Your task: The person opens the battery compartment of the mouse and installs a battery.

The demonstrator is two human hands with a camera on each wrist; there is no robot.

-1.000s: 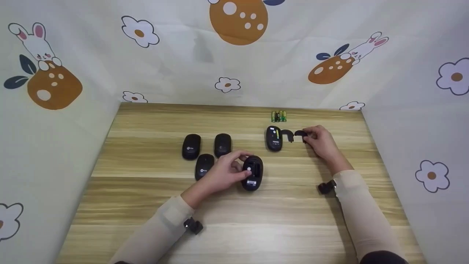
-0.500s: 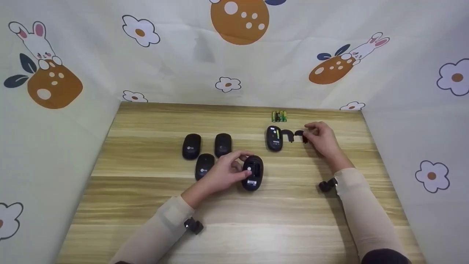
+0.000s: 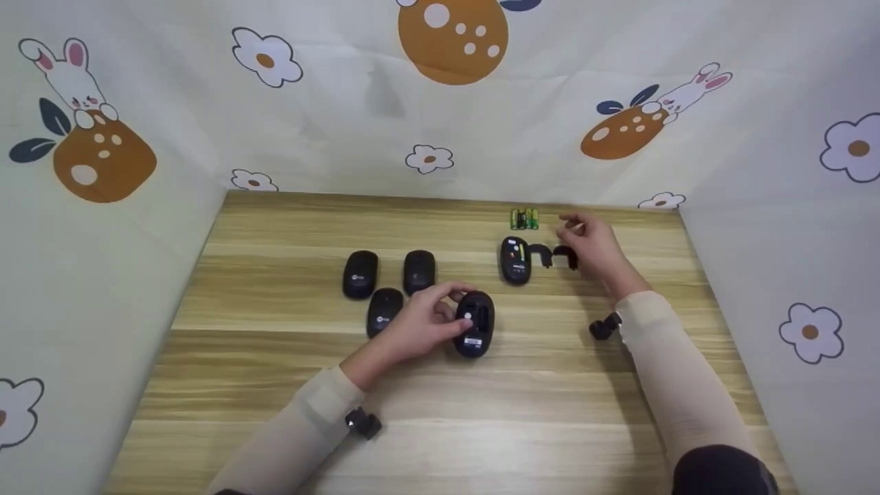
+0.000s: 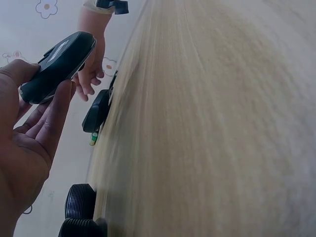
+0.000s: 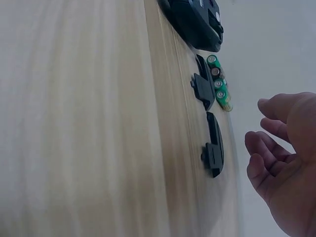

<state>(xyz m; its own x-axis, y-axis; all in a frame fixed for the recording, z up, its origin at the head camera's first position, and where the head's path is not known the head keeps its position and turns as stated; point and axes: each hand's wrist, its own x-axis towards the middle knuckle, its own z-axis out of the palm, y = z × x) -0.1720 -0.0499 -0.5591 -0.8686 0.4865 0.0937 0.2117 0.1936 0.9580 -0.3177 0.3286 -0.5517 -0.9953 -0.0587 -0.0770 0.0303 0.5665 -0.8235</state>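
Your left hand (image 3: 425,320) is pinching the mouse (image 3: 484,337) at its own 3 o'clock, belly up, probably to keep the slot (image 3: 482,317) facing you. At the mouse's 2 o'clock, your right hand (image 3: 597,247) is hovering with loosely bent fingers, gripping nothing; 2 covers (image 5: 203,89) and 4 batteries (image 3: 524,219) are lying nearby, perhaps for easy reach. The mouse is looking black and oval, showing a white label (image 3: 473,342).

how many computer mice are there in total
5: the far-left mouse, the back mouse right of it, the partly covered mouse in front of those, the held mouse in the left grip, and the upturned mouse near the loose batteries. No others show.
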